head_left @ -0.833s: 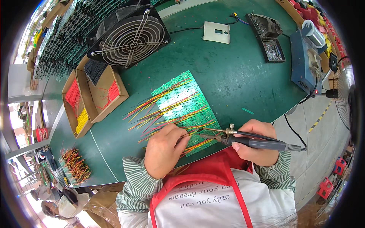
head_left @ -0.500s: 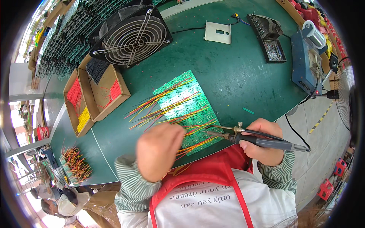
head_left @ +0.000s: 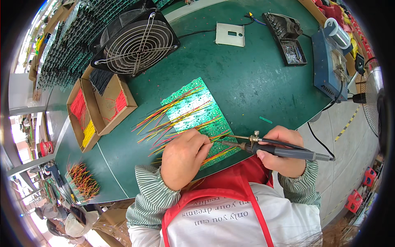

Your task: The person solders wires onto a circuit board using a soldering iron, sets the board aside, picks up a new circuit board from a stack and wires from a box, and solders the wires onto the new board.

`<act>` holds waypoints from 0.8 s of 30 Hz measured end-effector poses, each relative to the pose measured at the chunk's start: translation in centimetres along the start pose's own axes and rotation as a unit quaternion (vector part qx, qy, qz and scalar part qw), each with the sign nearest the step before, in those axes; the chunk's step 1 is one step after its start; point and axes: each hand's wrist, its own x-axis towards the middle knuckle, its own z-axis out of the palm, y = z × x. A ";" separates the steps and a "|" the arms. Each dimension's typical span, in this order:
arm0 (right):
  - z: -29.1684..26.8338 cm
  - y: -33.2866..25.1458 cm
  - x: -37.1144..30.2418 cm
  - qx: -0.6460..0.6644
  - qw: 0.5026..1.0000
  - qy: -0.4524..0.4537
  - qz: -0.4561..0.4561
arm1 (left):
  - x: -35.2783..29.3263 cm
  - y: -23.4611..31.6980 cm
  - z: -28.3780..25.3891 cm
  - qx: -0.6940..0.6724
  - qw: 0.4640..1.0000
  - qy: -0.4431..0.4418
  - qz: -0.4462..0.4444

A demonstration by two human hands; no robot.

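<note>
My right hand (head_left: 284, 152) grips a soldering iron (head_left: 284, 152) with a thin metal solder-feed tube (head_left: 242, 137) fixed along its top. The iron's tip points left, just over a green circuit board panel (head_left: 218, 108). Rows of thin red, yellow and black wires (head_left: 187, 117) stick out from this panel to the left. My left hand (head_left: 183, 158) is closed in a pinch over the panel's near rows, its fingertips close to the iron's tip. A thin wire (head_left: 218, 138) appears to run from that pinch; the fingers partly hide it.
A fan with a wire guard (head_left: 140, 47) stands behind a cardboard box (head_left: 105, 113) of cut wires. A wired board (head_left: 83, 181) lies far left. At the right are a black tray (head_left: 294, 53), a blue soldering unit (head_left: 327, 68) with a solder spool (head_left: 339, 35), and a standing fan (head_left: 373, 105).
My left hand has moved right and come down onto the near wire rows, closer to the iron's tip. The right hand with the soldering iron has hardly moved. The view has shifted slightly.
</note>
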 end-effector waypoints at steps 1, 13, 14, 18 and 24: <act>0.0 0.0 0.0 -0.006 1.000 -0.001 -0.003 | 0.0 0.0 0.0 0.000 1.000 0.000 0.000; -0.6 -0.2 -0.4 0.013 0.999 0.038 0.007 | 0.2 -0.1 -0.3 -0.003 1.000 -0.024 -0.001; -0.6 -0.1 -0.4 0.012 0.999 0.037 0.005 | 0.3 -0.2 -0.3 -0.004 1.000 -0.023 0.000; -0.6 -0.4 0.1 0.046 0.997 0.051 0.032 | -0.2 -0.4 -1.2 -0.004 1.000 0.003 0.019; -0.1 0.5 0.2 0.070 0.991 0.093 0.061 | -3.1 -5.8 -10.3 0.135 0.989 0.009 -0.063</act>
